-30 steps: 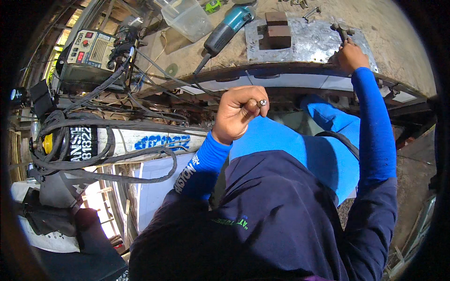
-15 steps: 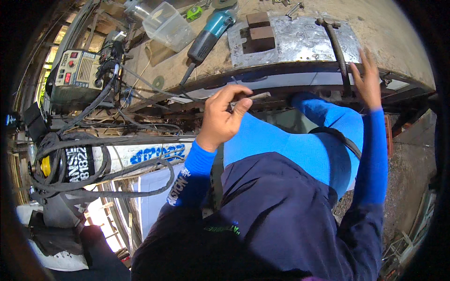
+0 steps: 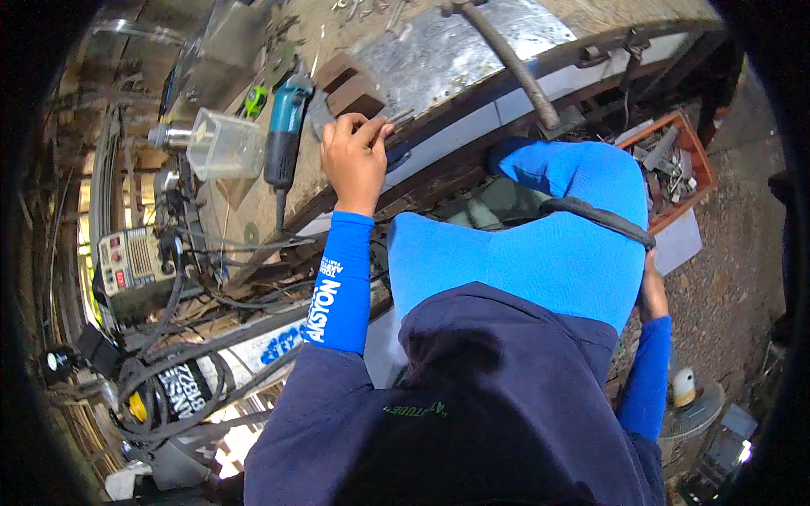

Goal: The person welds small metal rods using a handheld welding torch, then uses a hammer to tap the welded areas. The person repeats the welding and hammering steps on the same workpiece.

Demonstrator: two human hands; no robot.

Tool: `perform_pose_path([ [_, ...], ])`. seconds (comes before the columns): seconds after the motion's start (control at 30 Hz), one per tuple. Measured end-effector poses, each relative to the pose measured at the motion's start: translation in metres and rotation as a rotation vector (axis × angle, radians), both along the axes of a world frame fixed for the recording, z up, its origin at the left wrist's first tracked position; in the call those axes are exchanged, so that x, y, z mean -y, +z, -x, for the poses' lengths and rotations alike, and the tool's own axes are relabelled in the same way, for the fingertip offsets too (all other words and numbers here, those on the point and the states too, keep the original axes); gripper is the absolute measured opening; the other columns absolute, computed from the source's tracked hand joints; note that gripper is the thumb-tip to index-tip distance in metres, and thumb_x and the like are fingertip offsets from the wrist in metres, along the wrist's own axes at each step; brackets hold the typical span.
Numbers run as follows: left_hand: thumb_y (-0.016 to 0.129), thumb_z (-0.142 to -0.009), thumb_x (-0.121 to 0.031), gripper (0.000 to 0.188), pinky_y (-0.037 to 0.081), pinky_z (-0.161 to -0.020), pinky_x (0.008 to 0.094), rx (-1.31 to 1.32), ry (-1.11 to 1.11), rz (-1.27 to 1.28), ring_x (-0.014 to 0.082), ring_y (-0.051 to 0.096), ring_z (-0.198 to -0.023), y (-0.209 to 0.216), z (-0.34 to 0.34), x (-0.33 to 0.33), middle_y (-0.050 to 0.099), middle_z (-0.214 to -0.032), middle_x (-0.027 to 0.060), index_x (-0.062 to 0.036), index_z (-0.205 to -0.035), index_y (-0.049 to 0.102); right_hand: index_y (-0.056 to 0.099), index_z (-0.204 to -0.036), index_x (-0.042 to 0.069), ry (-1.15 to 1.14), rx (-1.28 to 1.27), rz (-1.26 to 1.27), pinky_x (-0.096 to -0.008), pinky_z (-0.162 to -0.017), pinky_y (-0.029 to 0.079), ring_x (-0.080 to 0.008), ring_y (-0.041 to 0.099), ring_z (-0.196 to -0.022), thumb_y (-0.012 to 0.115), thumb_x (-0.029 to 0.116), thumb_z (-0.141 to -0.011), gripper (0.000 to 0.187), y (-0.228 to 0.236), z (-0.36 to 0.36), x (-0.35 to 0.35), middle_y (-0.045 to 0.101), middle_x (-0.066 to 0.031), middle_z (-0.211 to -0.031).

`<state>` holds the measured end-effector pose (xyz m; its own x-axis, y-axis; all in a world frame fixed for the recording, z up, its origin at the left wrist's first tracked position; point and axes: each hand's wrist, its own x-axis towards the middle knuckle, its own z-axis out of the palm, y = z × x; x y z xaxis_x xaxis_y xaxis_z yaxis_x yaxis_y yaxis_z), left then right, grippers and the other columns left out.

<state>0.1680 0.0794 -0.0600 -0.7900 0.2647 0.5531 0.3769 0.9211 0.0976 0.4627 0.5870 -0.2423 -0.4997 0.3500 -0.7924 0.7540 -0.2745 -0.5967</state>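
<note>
My left hand (image 3: 354,160) is raised by the bench edge, thumb and fingers pinched around a short grey rod-like piece (image 3: 402,116). Just beyond it are two brown rectangular blocks (image 3: 354,94) beside a scratched metal plate (image 3: 456,51). A hammer (image 3: 510,67) lies across the plate, its handle sticking out over the edge. Low by the outer side of my right thigh is my right hand (image 3: 652,288), its fingers mostly hidden behind the leg. A dark cable (image 3: 601,218) crosses that thigh and ends from sight beside this hand; whether the hand grips it is hidden.
A teal angle grinder (image 3: 287,131) lies on the bench beside a clear plastic container (image 3: 224,150) and a green tape measure (image 3: 253,100). Left stands a welding machine (image 3: 135,257) with coiled cables. An orange box of metal scraps (image 3: 704,164) and a fan (image 3: 693,413) are at right.
My right hand has dropped from beside the hammer to beside my right thigh. My left hand, still pinching the grey piece, has moved toward the blocks. The view has turned rightward.
</note>
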Motion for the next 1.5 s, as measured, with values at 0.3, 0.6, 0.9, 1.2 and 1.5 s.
perform_pose_path([
  [0.3, 0.085, -0.087, -0.012, 0.019, 0.055, -0.085, 0.0431, 0.079, -0.077, -0.089, 0.0303, 0.066, -0.097, -0.009, 0.007, -0.001, 0.071, -0.103, 0.0066, -0.0125, -0.106, 0.085, 0.067, -0.139, 0.002, -0.556, -0.255, 0.417, -0.0407, -0.099, 0.058, -0.0288, 0.072, -0.117, 0.053, 0.043, -0.112, 0.051, 0.009, 0.067, 0.017, 0.076, -0.0162, -0.128],
  [0.6, 0.081, -0.086, -0.001, 0.021, 0.055, -0.086, 0.043, 0.12, -0.157, -0.043, 0.0321, 0.066, -0.098, -0.005, 0.008, 0.007, 0.071, -0.103, 0.0104, -0.0083, -0.106, 0.082, 0.053, -0.15, 0.0, -0.332, -0.834, -0.038, -0.045, -0.103, 0.06, -0.0312, 0.074, -0.113, 0.054, 0.019, -0.113, 0.041, 0.145, 0.136, 0.04, 0.072, -0.0183, -0.126],
  [0.9, 0.076, -0.081, 0.008, 0.031, 0.055, -0.089, 0.0432, 0.153, -0.127, -0.073, 0.0317, 0.067, -0.098, -0.005, 0.01, 0.004, 0.073, -0.102, 0.0094, -0.0083, -0.106, 0.083, 0.028, -0.164, -0.001, 0.487, -1.279, -0.431, -0.0443, -0.114, 0.047, -0.0463, 0.058, -0.137, 0.062, -0.006, -0.097, 0.075, 0.18, 0.228, 0.216, 0.049, -0.031, -0.154],
  [1.2, 0.073, -0.08, 0.01, 0.029, 0.052, -0.091, 0.0389, -0.065, -0.012, -0.313, 0.0282, 0.064, -0.1, -0.046, 0.006, -0.005, 0.074, -0.103, 0.008, -0.0074, -0.099, 0.085, 0.05, -0.149, 0.001, 0.407, -1.24, -0.372, -0.0419, -0.098, 0.056, -0.0421, 0.071, -0.114, 0.069, -0.006, -0.096, 0.057, 0.126, 0.226, 0.224, 0.064, -0.0244, -0.134],
  [1.5, 0.07, -0.079, 0.009, 0.03, 0.051, -0.096, 0.0394, -0.035, -0.017, -0.274, 0.0299, 0.062, -0.103, -0.042, 0.007, -0.006, 0.075, -0.108, 0.0087, -0.0071, -0.1, 0.085, 0.053, -0.148, 0.002, 0.435, -1.199, -0.293, -0.0378, -0.095, 0.057, -0.0374, 0.073, -0.112, 0.071, -0.007, -0.096, 0.055, 0.138, 0.239, 0.219, 0.066, -0.0228, -0.132],
])
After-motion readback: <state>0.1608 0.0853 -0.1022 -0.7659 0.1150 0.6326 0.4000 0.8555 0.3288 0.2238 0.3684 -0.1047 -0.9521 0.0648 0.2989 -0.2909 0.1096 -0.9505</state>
